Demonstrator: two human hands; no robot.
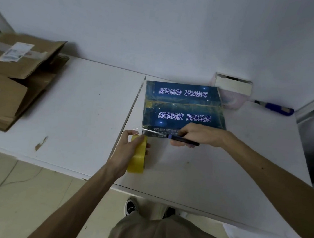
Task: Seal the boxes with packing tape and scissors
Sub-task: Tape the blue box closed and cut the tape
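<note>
Blue box sits flat on the white table, toward the back. The person's left hand grips the yellow tape roll, held on edge just off the box's near left corner, with a clear strip running up to that corner. Right hand is curled round a dark-handled cutter (scissors or knife, honestly can't tell), blade lying against the box's near edge by the strip. Brown cartons are piled far left, and another blue-handled knife is by the wall.
</note>
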